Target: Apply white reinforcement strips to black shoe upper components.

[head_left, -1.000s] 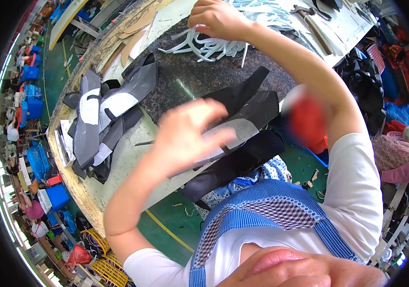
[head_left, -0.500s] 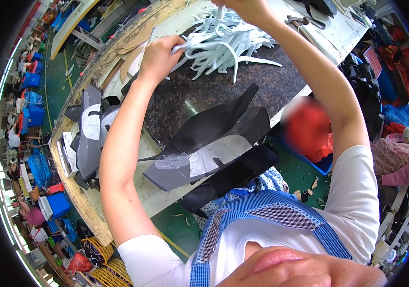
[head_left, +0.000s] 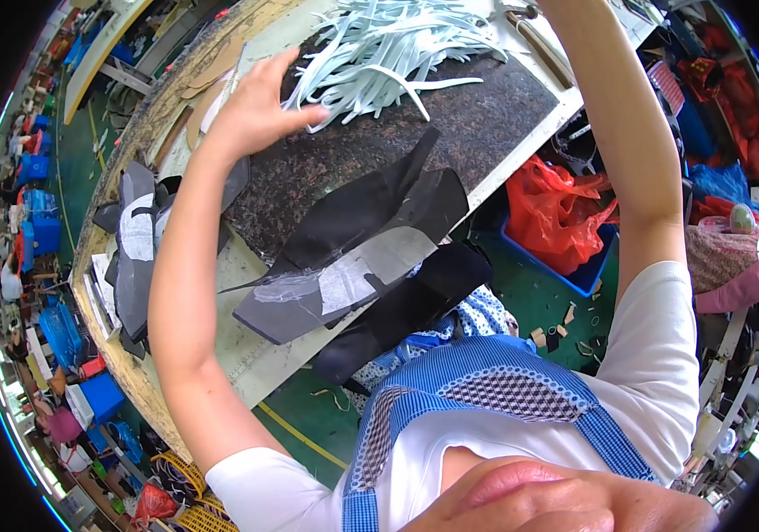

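My left hand (head_left: 260, 106) lies open on the pale strips (head_left: 388, 44) at twelve o'clock on the bench (head_left: 246, 355); my right hand is out of frame. Black sheets (head_left: 371, 239) overhang the near edge.

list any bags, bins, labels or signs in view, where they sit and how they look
Red plastic bag: right of the bench, below its edge, crumpled and shiny, in a bin.
Blue bin: on the green floor under the red bag, rectangular.
Blue crates: far left, on the floor, boxy.
Yellow crate: bottom left, slatted.
Labels, signs, screens: none I can make out.
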Demonstrator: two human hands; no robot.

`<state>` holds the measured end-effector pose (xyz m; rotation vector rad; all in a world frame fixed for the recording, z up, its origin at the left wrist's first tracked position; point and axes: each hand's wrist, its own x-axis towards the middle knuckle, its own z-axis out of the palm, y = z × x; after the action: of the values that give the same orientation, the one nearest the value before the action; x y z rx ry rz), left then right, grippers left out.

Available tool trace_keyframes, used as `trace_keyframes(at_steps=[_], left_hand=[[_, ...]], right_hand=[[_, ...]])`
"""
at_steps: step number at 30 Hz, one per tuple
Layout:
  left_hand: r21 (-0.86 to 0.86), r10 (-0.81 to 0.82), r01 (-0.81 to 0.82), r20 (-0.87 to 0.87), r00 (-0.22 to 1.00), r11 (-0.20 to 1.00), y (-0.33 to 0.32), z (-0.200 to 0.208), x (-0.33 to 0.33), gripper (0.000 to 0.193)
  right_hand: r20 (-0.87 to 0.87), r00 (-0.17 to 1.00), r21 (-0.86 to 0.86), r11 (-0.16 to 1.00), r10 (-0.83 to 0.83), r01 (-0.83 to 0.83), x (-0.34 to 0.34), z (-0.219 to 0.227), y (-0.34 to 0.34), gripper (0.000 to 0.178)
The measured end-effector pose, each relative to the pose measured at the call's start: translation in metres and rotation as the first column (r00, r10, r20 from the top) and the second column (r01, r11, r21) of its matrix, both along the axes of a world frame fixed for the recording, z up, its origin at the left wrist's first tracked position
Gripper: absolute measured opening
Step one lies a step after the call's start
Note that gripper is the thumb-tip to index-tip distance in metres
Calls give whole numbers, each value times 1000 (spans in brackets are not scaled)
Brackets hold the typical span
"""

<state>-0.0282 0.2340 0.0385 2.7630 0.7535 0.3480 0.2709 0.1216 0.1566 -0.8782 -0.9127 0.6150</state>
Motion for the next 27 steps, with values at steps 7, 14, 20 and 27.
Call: trace_keyframes(at_steps=[7,14,20,27], left_hand=[[-47,-231,252,270,935,967,-121,92,-13,41],[357,-210,234,-104,972,904,-210,-20,-152,23],[297,124,-184,209,970,937,-263,-83,-117,29],[88,312,-319,82,946,944,-302,-82,-120,66]], right_hand=[[208,953,-223,960,219,-171,-15,0,-96,28],[-5,869,-692,626,495,-360,31,-75,-187,34],[-17,765,-405,695,644,-594,-89,-39,-164,26],[159,443,-850,351,882,-394,-174,-114,-125,18]])
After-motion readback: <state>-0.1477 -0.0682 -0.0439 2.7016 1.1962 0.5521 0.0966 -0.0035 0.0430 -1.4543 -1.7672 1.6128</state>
